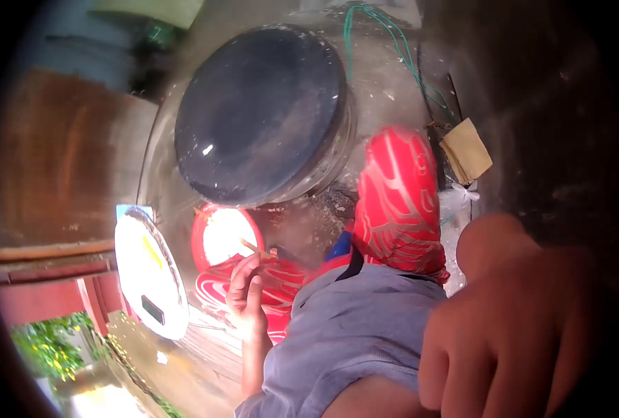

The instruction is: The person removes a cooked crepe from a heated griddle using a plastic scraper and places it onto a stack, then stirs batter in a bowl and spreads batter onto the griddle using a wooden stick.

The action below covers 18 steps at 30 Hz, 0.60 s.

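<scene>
My left hand [247,292] is raised over the red patterned trousers, with a thin light-brown stick [257,248] at its closed fingertips. Just beyond it is a red-rimmed bowl [198,237], its inside overexposed to white. Very close to the camera at the lower right, my right hand [518,327] has curled fingers; what they hold, if anything, is hidden. A large round black plate [261,115] rests on a round base beyond the legs.
A bright white round tray [132,279] at the left bears a dark phone-like rectangle [153,310]. Green cord [396,38] lies at the top, a cardboard piece [467,151] and clear plastic bag [456,198] at the right. Red railing [45,301] stands at the left.
</scene>
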Each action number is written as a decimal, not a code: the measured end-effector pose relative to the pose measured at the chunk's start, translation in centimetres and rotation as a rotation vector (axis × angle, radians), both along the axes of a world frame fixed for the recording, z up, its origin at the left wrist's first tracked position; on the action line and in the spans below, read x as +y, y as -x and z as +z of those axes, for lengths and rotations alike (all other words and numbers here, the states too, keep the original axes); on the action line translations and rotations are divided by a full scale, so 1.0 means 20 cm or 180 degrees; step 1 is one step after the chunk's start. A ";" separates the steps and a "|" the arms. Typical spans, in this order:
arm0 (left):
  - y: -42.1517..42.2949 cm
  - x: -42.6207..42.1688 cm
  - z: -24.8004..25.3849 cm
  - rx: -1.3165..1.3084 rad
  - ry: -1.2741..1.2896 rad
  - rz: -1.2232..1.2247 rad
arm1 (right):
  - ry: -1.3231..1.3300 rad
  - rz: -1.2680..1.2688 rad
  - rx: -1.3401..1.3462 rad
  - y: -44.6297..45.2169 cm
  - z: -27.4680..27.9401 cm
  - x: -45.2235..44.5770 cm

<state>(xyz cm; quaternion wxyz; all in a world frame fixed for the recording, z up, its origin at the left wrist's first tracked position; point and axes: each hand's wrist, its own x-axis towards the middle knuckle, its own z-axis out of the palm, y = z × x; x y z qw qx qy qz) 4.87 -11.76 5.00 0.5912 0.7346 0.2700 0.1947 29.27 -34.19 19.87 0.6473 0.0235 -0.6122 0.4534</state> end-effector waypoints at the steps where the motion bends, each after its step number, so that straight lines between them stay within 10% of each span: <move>1: 0.03 0.00 0.01 -0.0049 0.0022 0.0086 | -0.0025 0.0100 -0.0050 0.03 0.02 0.03; 18: 0.47 0.12 -0.09 -0.0498 0.0457 0.1307 | -0.0063 0.1253 -0.0461 0.32 0.14 0.48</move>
